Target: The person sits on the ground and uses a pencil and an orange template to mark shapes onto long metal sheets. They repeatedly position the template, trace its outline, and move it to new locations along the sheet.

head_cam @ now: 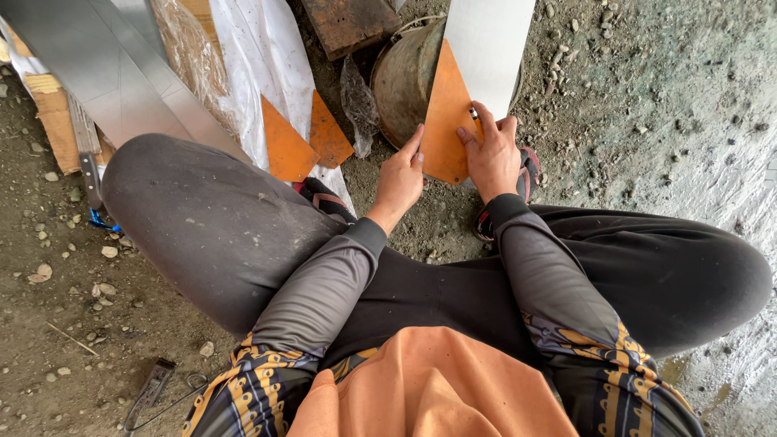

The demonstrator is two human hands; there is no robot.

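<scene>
— See the metal strips (105,73) lying on the far left, and those two orange offcuts (303,142) beside the knee?

— Yes. The left hand (399,180) only presses its fingers flat on the edge of the orange template (443,121); it grips nothing.

— And the template lies on the grey metal sheet (490,44), over that rusty drum (405,81). If the pressing slackens, I think it could slide on the smooth sheet.

— The right hand (491,154) pinches a small marker (473,113) at the template's edge, so the traced line would wander.

— Those cut edges look sharp too; a slip might nick a finger.

— And the drum is round. The sheet may rock.
</scene>
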